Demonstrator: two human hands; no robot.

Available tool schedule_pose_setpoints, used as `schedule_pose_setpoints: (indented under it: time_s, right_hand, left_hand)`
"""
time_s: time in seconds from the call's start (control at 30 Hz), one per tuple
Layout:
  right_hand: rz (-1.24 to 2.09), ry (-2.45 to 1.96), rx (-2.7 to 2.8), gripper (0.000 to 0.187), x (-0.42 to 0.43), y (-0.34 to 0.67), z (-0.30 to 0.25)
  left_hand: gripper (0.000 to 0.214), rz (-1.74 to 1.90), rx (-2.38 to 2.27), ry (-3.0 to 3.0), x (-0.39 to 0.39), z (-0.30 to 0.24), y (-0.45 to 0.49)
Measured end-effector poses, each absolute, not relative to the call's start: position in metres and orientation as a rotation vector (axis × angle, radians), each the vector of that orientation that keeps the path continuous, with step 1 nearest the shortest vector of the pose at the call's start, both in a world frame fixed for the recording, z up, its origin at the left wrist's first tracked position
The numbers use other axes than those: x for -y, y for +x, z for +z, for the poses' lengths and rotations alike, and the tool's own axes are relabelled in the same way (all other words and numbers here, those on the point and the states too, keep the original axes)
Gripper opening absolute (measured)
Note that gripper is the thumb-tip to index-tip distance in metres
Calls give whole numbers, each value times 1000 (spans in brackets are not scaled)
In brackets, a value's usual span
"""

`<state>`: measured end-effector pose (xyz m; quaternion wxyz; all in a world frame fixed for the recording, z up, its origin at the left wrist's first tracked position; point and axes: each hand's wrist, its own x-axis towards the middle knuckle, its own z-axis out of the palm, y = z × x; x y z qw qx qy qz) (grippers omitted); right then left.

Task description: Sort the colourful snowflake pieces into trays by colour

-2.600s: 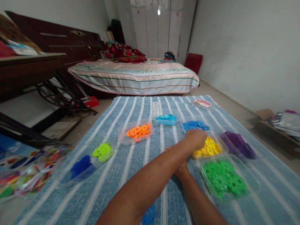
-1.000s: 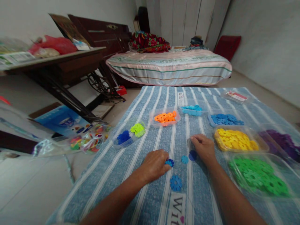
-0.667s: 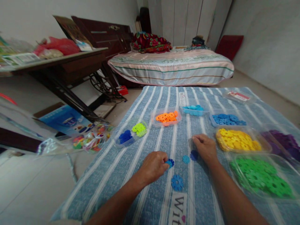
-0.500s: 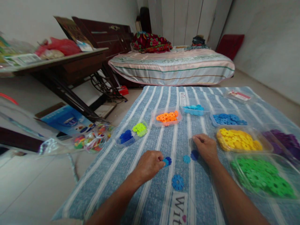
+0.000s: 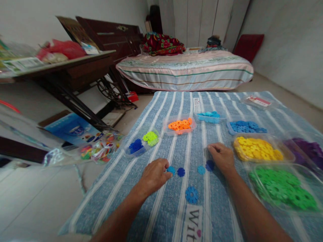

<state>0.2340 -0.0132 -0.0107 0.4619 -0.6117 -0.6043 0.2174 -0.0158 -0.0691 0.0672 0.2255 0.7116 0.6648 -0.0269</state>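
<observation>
My left hand (image 5: 155, 174) pinches the edge of a light blue snowflake disc (image 5: 171, 170) at the cloth, thumb and forefinger closed on it. Just right of that disc lies a dark blue disc (image 5: 181, 172), apart from my fingers. My right hand (image 5: 222, 157) rests curled on the cloth with nothing showing in its fingers; its palm side is hidden. Close to its wrist side lies another dark blue disc (image 5: 209, 165), with a second light blue disc (image 5: 201, 170) beside it. Nearer me is a larger mid-blue snowflake disc (image 5: 191, 195).
Clear tubs hold orange (image 5: 179, 125), sky-blue (image 5: 209, 116), blue (image 5: 246, 127), yellow (image 5: 257, 148), purple (image 5: 306, 151) and green (image 5: 282, 186) pieces. A divided tub at left holds dark blue (image 5: 136, 146) and lime pieces (image 5: 150, 138). Striped cloth (image 5: 141, 208) covers the table.
My left hand has drawn the light blue disc slightly left, off the dark blue one it overlapped. The dark blue disc now lies separate. My right hand has stayed in place.
</observation>
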Motion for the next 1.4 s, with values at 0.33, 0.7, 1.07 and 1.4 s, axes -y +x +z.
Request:
schedule_pose_setpoints:
  time_s: [0.33, 0.7, 1.07, 1.4]
  right_hand:
    - [531, -1506, 1485, 28, 13, 235, -11]
    - [562, -1498, 1479, 24, 8, 229, -11]
    - [598, -1461, 1440, 22, 6, 228, -14]
    - [577, -1493, 1445, 23, 6, 230, -12]
  left_hand:
    - [7, 83, -1771, 1888, 65, 64, -15]
    - [17, 469, -1444, 1484, 12, 69, 24]
    - [31, 689, -1558, 1785, -130, 127, 128]
    - [10, -113, -1140, 2282, -29, 100, 72]
